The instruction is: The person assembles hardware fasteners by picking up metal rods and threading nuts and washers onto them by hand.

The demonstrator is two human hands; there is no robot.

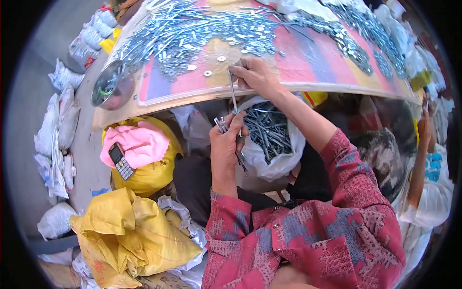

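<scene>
Head view: striped pink-yellow tabletop (308, 58) strewn with bolts and washers (202, 29). Right hand (255, 74) at table edge, fingers pinched on long bolt (234, 96) (hangs near-vertical). Left hand (226, 144) below, fist closed round bolt bundle (222, 126). White bag of bolts (269, 137) just beside left hand.

Silver bolts (207, 24) on striped pink-yellow-blue board (308, 58); red patterned sleeves (356, 192) (grey-blue patches); yellow sack (125, 236); pink cloth (139, 144).

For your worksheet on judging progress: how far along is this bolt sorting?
Done: a white bag under the table edge already holds many bolts. In hand: the left hand grips a few bolts, the right hand holds one. Left: heaps of bolts and washers cover the table.
</scene>
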